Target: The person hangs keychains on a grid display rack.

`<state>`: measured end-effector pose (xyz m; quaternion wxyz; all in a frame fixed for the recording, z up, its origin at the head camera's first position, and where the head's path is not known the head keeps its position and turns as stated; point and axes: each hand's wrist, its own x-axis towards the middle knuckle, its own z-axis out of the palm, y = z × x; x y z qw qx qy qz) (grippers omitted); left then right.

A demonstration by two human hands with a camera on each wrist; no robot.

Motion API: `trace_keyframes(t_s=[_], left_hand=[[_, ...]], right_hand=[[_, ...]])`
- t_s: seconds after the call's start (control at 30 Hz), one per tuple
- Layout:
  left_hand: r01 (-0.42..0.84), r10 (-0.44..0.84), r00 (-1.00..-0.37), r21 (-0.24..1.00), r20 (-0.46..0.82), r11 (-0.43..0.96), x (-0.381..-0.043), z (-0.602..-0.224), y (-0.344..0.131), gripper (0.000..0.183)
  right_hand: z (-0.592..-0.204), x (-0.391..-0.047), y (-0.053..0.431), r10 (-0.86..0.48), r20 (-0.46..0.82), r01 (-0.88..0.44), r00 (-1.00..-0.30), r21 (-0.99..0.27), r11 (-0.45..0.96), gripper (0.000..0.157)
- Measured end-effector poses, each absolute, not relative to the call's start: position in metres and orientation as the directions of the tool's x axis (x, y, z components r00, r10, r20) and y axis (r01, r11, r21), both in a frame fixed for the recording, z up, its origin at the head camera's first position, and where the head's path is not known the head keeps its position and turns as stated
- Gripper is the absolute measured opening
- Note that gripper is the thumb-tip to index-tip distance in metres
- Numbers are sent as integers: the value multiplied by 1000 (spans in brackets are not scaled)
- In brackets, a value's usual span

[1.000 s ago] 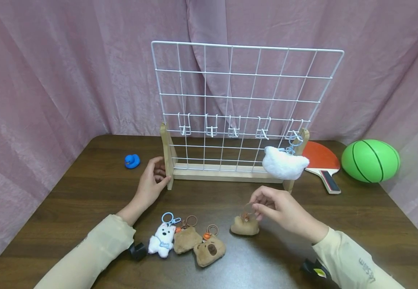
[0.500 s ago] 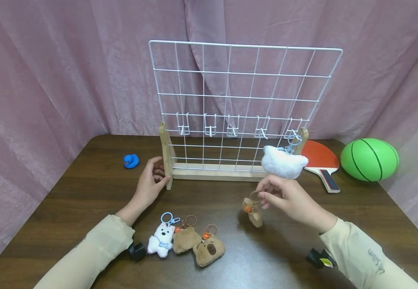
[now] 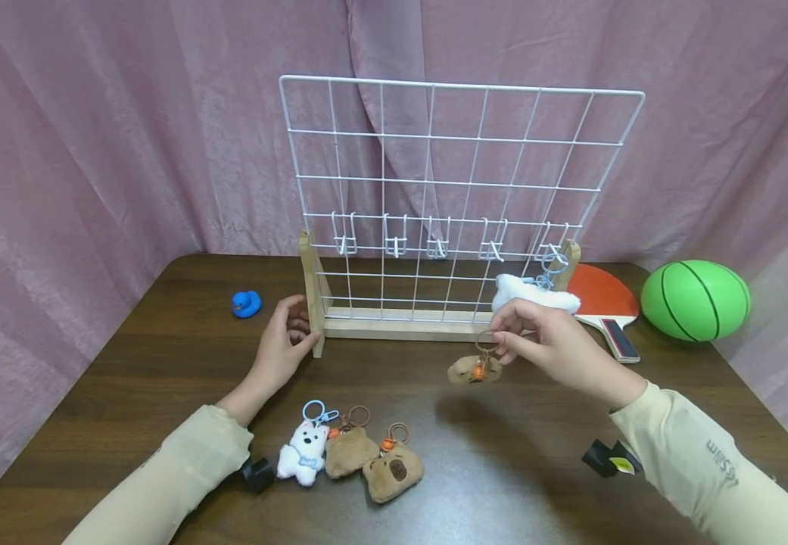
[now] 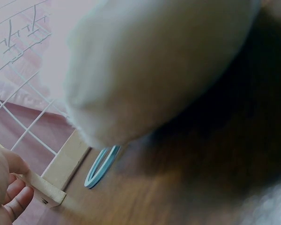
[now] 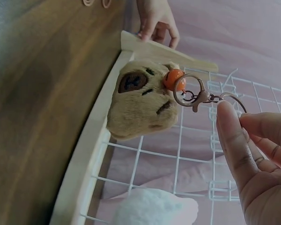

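My right hand (image 3: 546,338) pinches the metal ring of a brown plush keychain (image 5: 143,101) with an orange bead. It dangles above the table, in front of the rack's right half. My left hand (image 3: 284,329) grips the left wooden upright (image 3: 314,303) of the white wire grid rack (image 3: 403,157), thumb in front and fingers curled behind. Several white hooks (image 3: 437,247) line the grid. From the rightmost one hangs a white plush keychain (image 3: 526,291), partly covered by my right hand. Near the front lie a white dog keychain (image 3: 303,452) and two brown plush keychains (image 3: 394,473).
A blue rubber duck (image 3: 247,304) sits left of the rack. To the right are a red table tennis paddle (image 3: 601,291) and a green ball (image 3: 696,301). Pink curtains (image 3: 128,136) hang behind the wooden table (image 3: 162,363).
My right hand has lifted the brown plush keychain off the table and carried it up and slightly right towards the rack. My left hand stays on the upright.
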<state>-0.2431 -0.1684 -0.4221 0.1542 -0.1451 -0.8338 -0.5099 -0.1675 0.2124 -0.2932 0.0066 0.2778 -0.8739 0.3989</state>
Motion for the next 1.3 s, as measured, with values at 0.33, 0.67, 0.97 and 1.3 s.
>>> trace_keyframes(t_s=[0.33,0.67,0.97,1.3], left_hand=[[401,88,-910,804,406,439,-243,-421,-168,59],[407,89,-906,798,413,444,-243,-421,-168,60],[385,85,-917,811,389,442,-242,-420,-168,61],[392,82,-913,802,400,451,-242,-421,-168,60]], right_hand=[[-277,-177,211,-430,271,-494,-861,-646,581,11],[-264,-189,213,-387,365,-532,-847,-597,600,12],[-255,-199,215,-325,399,-511,-857,-578,636,13],[-248,-210,214,-288,424,-500,-859,-571,650,11]])
